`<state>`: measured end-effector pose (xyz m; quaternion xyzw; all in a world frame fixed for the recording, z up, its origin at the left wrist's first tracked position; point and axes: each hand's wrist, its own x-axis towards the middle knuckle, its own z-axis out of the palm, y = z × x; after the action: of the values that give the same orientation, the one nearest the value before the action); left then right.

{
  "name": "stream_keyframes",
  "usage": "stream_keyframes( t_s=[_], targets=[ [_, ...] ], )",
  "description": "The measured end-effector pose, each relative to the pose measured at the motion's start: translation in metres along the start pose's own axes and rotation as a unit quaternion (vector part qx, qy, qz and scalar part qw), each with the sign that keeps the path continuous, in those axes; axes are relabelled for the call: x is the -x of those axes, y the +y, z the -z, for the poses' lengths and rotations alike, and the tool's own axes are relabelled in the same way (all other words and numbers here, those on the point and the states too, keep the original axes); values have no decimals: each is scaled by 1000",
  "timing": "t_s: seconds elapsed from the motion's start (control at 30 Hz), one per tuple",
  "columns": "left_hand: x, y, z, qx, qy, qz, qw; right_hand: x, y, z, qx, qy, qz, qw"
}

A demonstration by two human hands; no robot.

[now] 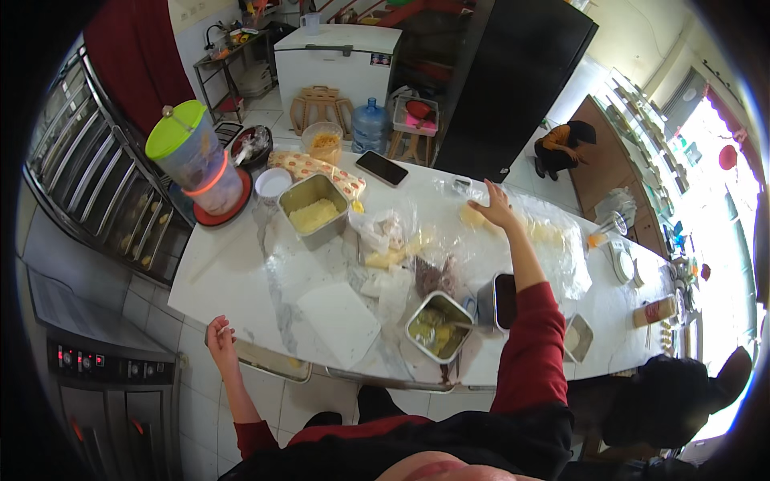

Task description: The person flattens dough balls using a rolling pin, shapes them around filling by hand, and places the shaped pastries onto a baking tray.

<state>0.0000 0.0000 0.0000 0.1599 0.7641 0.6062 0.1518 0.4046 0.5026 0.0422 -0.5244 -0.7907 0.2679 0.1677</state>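
Read as a clock face centred on the marbled white desk (pixel 257 276), the largest thing beyond it is a tall black refrigerator (pixel 517 88), standing at one o'clock. A white chest freezer (pixel 333 76) stands at eleven, smaller than the refrigerator. At two o'clock, past the desk's far edge, a co-worker (pixel 561 147) crouches on the floor. A clear plastic sheet (pixel 573 268) lies crumpled over the desk between two and three o'clock. Near the desk's ten o'clock edge rises a tall clear container (pixel 196 160) with a lime-green lid and an orange band. A metal tin with pale yellow contents (pixel 314 212) sits closer in at ten; another, with greenish contents (pixel 439 327) and a utensil leaning in it, sits at five, just beside a dark-filled tin (pixel 504 301) nearer four. A flat white sheet (pixel 338 323) lies at eight.

Of the hands, the right hand (pixel 496 208) reaches out at two o'clock, thumb and fingers spread wide, with nothing seen in its grasp. The left hand (pixel 221 337) hangs off the desk's edge at eight, fingers loosely bent, seemingly holding nothing. A black phone (pixel 382 168) lies at twelve. Smallest, a pale yellow piece (pixel 472 216) lies by the plastic at two o'clock, close to the right hand's thumb; whether they touch cannot be told.
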Motion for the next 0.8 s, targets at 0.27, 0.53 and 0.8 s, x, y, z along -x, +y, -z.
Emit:
stream_keyframes(
  t_s=[0.27,0.53,0.8],
  targets=[
    [-16,9,-47,-30,38,37,998,-62,41,47,-180,-323,-96,924],
    [-49,16,-62,-25,22,44,998,-57,33,11,367,-86,127,918],
    [-66,30,-36,-33,43,44,998,-95,85,-7,210,-115,237,942]
  ],
)
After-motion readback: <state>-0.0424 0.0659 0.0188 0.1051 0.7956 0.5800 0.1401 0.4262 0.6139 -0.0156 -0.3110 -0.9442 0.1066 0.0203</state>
